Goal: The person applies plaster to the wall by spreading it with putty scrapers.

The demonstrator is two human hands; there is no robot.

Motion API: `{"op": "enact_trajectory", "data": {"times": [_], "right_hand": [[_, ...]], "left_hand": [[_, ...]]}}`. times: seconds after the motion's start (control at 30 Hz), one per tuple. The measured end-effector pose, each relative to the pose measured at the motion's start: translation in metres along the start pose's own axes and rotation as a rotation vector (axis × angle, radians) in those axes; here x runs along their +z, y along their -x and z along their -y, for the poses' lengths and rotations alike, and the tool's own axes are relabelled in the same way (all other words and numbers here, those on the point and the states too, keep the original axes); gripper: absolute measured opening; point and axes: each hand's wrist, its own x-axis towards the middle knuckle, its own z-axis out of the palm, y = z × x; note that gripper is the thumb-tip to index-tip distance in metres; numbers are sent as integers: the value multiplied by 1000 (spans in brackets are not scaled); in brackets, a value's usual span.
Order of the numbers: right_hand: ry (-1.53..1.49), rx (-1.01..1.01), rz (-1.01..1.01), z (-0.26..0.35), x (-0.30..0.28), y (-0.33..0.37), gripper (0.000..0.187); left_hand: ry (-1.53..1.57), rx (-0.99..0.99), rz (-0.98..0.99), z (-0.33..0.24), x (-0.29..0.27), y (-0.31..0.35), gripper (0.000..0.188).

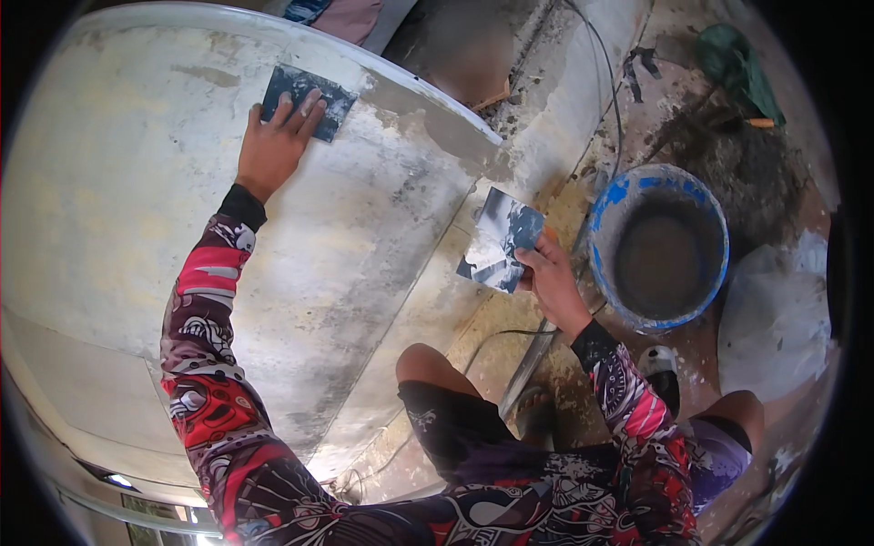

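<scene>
The left hand point(273, 146) lies flat, fingers spread, pressing a dark sheet of sandpaper point(308, 100) against the large pale curved panel point(137, 182), close to that panel's upper edge; the grip here is a released, open palm laid over the sheet rather than a clench around it. The right hand point(549, 278) is held away from the panel, lower and to the right, its grip grasping a second square of sandpaper point(499, 239) between thumb and fingers (this piece is smeared with whitish dust and tilts with one corner downward). Both forearms wear tight sleeves patterned in red, black and white. The panel's surface is blotchy, with grey and yellowish patches, and its rim runs diagonally from the upper left towards the right hand. Just right of the right hand stands a blue bucket point(662, 196), its inside coated grey. A thin dark cable point(608, 82) runs across the dusty floor point(546, 82) above the bucket. The person's bare knee point(428, 364) shows below the panel.
</scene>
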Motion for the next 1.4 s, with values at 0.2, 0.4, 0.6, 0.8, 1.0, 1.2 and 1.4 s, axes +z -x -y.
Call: {"op": "enact_trajectory", "data": {"times": [0.2, 0.4, 0.6, 0.8, 1.0, 1.2, 1.4], "right_hand": [[18, -4, 17, -1, -4, 0, 18], [40, 43, 8, -3, -10, -3, 21], [-15, -1, -11, -1, -1, 0, 18], [45, 3, -14, -1, -4, -3, 17], [-3, 3, -3, -3, -5, -4, 16], [13, -11, -21, -1, -8, -5, 16], [7, 10, -23, 0, -12, -6, 16]], "left_hand": [[71, 14, -15, -2, -18, 16, 48], [66, -105, -215, 36, -46, -22, 51], [-41, -58, -164, 70, -18, -36, 52], [-141, 17, -60, 59, 10, -27, 56], [-157, -47, -69, 52, 11, 4, 58], [-110, -26, -90, 45, -4, 28, 51], [16, -253, -226, 33, -38, 7, 44]]}}
